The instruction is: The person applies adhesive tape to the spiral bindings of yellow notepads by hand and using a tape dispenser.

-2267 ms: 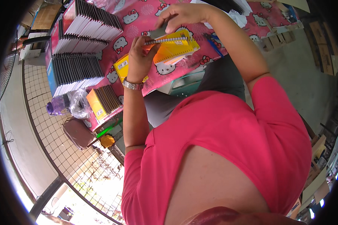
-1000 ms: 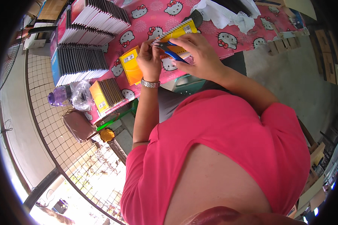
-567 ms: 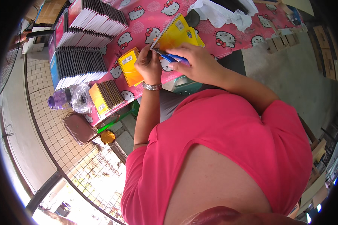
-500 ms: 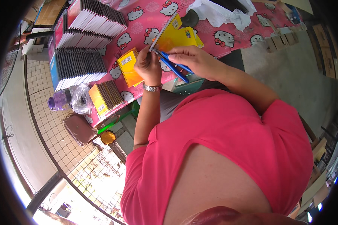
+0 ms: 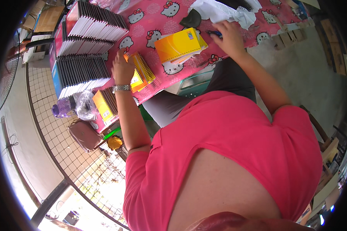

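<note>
Seemingly a small workshop: piled spiral notebooks (image 5: 177, 44), cardboard boxes (image 5: 49, 19).

A pink short-sleeved shirt (image 5: 229, 131), dark grey trousers (image 5: 165, 107) and, on the left, a silver link-band wristwatch (image 5: 121, 88) are worn.

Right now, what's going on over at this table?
A person in a pink top is at a table with a pink patterned cover. The left hand is on a small pile of yellow spiral notebooks; the right hand is at a blue-handled tool. Between the hands lie more yellow notebooks, and rows of black-coiled notebooks stand at the left.
</note>
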`<state>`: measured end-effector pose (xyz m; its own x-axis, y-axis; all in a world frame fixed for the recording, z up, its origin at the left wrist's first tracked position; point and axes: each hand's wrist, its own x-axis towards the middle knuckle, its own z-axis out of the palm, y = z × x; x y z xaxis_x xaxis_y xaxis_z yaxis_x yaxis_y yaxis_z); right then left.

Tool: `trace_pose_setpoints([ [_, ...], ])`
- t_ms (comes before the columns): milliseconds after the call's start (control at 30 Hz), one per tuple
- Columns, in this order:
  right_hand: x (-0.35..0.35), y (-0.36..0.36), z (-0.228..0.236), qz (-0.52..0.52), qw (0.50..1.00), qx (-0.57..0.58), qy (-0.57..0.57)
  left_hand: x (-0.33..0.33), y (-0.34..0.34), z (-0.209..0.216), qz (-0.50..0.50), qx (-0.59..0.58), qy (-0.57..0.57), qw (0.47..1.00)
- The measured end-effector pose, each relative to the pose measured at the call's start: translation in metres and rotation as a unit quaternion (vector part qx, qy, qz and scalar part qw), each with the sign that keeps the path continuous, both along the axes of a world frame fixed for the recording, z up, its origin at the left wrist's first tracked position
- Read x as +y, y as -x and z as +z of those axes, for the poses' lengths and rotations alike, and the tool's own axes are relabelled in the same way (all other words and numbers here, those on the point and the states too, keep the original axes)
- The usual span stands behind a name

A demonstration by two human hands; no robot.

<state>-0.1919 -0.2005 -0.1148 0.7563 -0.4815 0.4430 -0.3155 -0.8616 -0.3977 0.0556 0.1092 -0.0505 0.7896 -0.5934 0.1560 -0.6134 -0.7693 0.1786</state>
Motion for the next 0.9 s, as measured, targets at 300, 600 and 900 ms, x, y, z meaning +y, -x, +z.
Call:
trace_pose_setpoints([
  [300,-0.132,-0.058,0.013,-0.204,0.971,0.115,0.040,-0.050,0.049,0.013,-0.121,0.027,0.148,0.981],
  [600,-0.143,-0.067,0.035,-0.032,0.982,0.175,-0.055,-0.092,0.122,0.008,-0.343,-0.090,0.028,0.935],
  [900,-0.129,-0.044,0.089,0.011,0.983,0.021,-0.181,-0.095,0.102,0.045,-0.382,-0.027,0.100,0.919],
])
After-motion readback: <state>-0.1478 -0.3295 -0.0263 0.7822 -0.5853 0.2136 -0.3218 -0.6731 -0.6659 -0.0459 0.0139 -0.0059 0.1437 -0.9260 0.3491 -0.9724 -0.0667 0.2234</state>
